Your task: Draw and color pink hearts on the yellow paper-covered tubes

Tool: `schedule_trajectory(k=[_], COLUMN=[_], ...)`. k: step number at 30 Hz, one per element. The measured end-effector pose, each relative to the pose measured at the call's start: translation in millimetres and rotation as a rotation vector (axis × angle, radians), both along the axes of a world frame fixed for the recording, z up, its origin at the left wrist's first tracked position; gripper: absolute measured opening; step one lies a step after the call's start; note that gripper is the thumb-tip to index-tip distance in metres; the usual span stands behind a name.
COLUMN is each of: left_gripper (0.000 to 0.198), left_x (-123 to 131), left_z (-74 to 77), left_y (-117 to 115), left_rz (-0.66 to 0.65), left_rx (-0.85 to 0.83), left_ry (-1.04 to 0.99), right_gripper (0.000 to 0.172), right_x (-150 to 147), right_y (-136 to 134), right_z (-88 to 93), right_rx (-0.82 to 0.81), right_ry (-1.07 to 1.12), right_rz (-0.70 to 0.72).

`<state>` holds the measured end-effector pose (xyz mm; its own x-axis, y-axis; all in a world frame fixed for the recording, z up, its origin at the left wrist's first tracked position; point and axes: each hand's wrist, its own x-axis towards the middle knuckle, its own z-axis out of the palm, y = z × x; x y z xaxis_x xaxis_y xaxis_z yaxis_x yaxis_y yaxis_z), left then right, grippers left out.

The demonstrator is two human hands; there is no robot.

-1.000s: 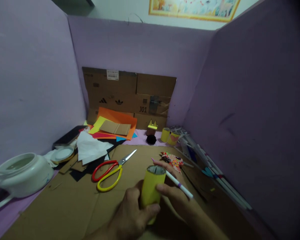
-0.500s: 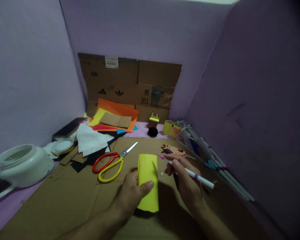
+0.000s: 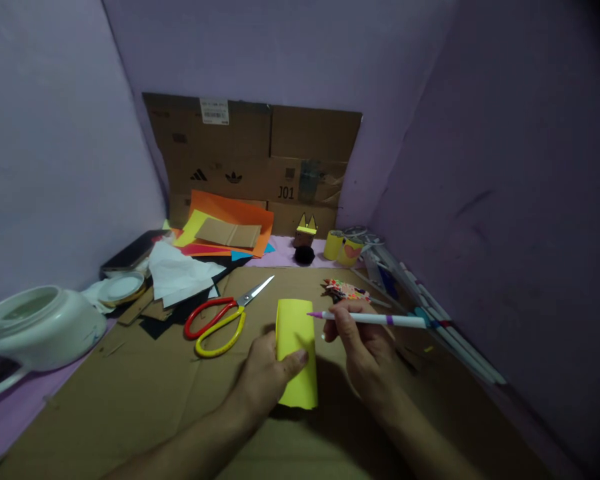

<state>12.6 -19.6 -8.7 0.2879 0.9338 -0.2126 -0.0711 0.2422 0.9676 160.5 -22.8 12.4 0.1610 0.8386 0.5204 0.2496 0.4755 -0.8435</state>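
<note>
A folded piece of yellow paper (image 3: 296,330) is held upright by my left hand (image 3: 266,370), thumb across its front and fingers behind. My right hand (image 3: 363,347) pinches a white felt-tip pen (image 3: 375,319) with a purple band. Its purple tip points left and lies at the paper's upper right edge; I cannot tell whether it touches. Left of the paper, scissors (image 3: 230,315) with one red and one yellow handle lie on the cardboard, blades partly apart.
A white teapot-like vessel (image 3: 75,330) stands at the left. Coloured sheets (image 3: 260,223) and white paper (image 3: 177,273) are piled behind the scissors. Yellow rolls (image 3: 333,246) stand at the back. Several white pens (image 3: 460,350) line the right wall. A cardboard panel (image 3: 250,147) leans behind.
My right hand has turned the pen from slanting to nearly level, bringing its tip left to the paper's edge. My left hand keeps its hold. The view has shifted slightly.
</note>
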Motion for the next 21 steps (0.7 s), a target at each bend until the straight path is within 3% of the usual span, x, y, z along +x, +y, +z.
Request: schedule_trajectory(k=[3,7,10,15,19,21], left_gripper=[0.043,0.045,0.045,0.039,0.043,0.048], left_x=[0,0,-1,-1,-14,-31], left_z=[1.8,4.9,5.4,4.7,16.6,27.6], left_y=[-1,-4,-6,-11,-2,10], left_rz=[-0.011,-0.038,-0.049,-0.052,-0.091,0.056], left_rx=[0.008,-0.020,-0.021,0.185,0.289,0.333], left_ry=[-0.010,-0.086,-0.092,0.157,0.275,0.419], right_gripper=[0.020,0.018,0.026,0.047,0.054,0.054], right_x=[-3,0,4,-1,-7,-4], right_y=[-1,5,12,13,11,13], right_z=[-2.8,-1.9,-1.1,-3.3,-2.2,-1.3], right_rx=[0.012,-0.055,-0.207,-0.487,-0.558,-0.527], right_ry=[0.035,0.262,0.475,0.660,0.799,0.862], right_rz=[0.027,-0.058,0.048,0.311,0.330,0.299])
